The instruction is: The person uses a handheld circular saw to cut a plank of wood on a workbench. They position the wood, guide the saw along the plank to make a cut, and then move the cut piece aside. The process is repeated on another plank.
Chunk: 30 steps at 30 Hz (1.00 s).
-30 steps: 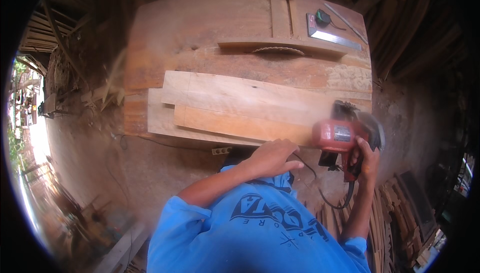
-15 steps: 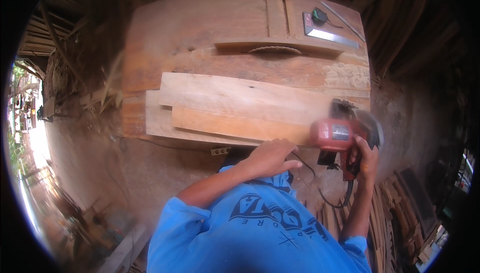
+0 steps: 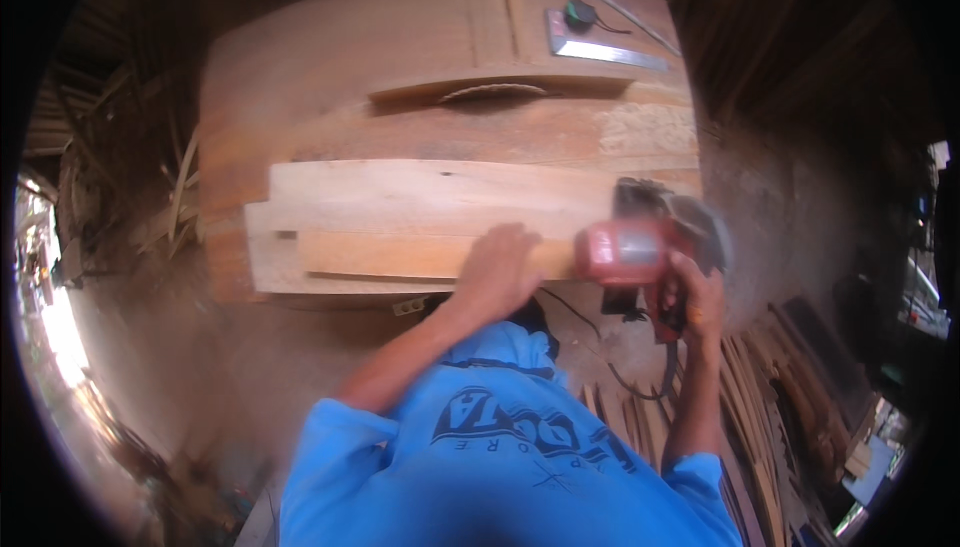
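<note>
A red corded circular saw [image 3: 625,252] stands at the right end of the boards, over the worktable's right edge. My right hand [image 3: 698,292] is closed around its rear handle. My left hand [image 3: 500,267] lies over a narrow orange-toned board [image 3: 385,255], left of the saw, fingers stretched forward and somewhat blurred. That narrow board sits beside a wide pale board [image 3: 390,190], both on another pale board [image 3: 262,259] whose left end sticks out. The saw hides their right ends, and its blade's contact with the wood cannot be made out.
Beyond the boards, a toothed blade [image 3: 495,92] rises through the worktable [image 3: 290,57] beside a wooden fence [image 3: 400,95]. A metal square [image 3: 610,53] and tape measure [image 3: 579,15] lie at the far right. The saw's cord [image 3: 640,395] hangs down near stacked wood strips [image 3: 745,387].
My left hand has moved from the table's front edge onto the narrow board. My right hand keeps hold of the circular saw. The whole view has shifted, with the table now further left.
</note>
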Motion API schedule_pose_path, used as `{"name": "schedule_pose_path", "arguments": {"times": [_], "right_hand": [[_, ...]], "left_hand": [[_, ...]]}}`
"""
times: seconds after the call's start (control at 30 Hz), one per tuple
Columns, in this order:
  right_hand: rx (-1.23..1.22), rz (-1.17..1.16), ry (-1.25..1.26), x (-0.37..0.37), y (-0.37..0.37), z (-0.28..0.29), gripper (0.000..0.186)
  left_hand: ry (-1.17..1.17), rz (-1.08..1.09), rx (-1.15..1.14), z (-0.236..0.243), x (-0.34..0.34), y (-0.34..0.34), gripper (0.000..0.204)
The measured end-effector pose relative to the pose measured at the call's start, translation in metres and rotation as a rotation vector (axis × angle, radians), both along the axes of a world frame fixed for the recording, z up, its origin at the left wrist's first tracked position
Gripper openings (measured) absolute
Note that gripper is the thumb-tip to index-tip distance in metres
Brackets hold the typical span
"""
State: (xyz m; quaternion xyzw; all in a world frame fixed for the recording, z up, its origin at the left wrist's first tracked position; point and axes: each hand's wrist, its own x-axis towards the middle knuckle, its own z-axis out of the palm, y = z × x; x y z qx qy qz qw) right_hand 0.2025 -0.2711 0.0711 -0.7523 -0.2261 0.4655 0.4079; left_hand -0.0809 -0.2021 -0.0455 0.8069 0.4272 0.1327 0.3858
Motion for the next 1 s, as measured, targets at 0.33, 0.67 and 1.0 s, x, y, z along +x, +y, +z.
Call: {"name": "schedule_pose_path", "arguments": {"times": [0.33,0.67,1.0], "right_hand": [[0.003,0.001,0.011,-0.005,0.005,0.01,0.022],[-0.022,-0.035,0.082,-0.003,0.005,0.007,0.026],[-0.051,-0.083,0.073,-0.002,0.004,0.004,0.028]], "left_hand": [[0.094,0.207,0.268,-0.066,0.032,0.043,0.076],[0.136,0.127,0.362,-0.088,0.043,0.041,0.091],[0.241,-0.054,0.264,-0.085,0.051,0.038,0.122]]}}
